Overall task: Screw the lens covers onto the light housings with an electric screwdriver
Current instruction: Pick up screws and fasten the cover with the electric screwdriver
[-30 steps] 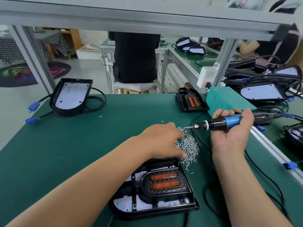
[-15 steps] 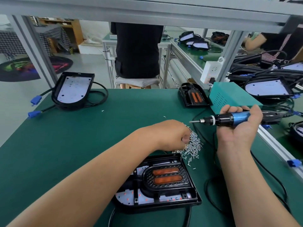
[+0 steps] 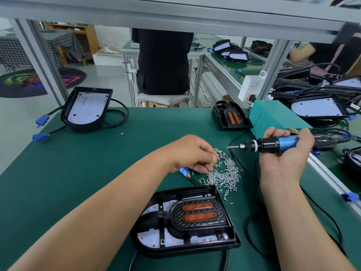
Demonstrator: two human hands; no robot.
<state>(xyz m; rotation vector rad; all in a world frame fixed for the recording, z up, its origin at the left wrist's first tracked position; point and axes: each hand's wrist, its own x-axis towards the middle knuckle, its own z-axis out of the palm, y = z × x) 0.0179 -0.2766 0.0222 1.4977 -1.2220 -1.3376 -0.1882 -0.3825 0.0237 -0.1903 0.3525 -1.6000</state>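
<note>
Worktop [image 3: 78, 173]: screw pile [image 3: 224, 173] lies just far of light housing [image 3: 231, 229], lens cover [image 3: 199, 211] seated inside.
Left hand [image 3: 195, 155]: fingers [image 3: 212, 160] curled at pile's left edge; a pinched screw cannot be confirmed.
Right hand [image 3: 287, 155]: electric screwdriver [image 3: 273, 143] gripped, lying level, bit aimed left toward them.

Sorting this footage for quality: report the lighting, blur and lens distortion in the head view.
Head view: lighting even and soft, shadows under the left hand faint; slight sheen on the screwdriver; the wide-angle lens bows the overhead beam and splays the frame posts; top right corner smeared; screw pile and housing sharp.
</note>
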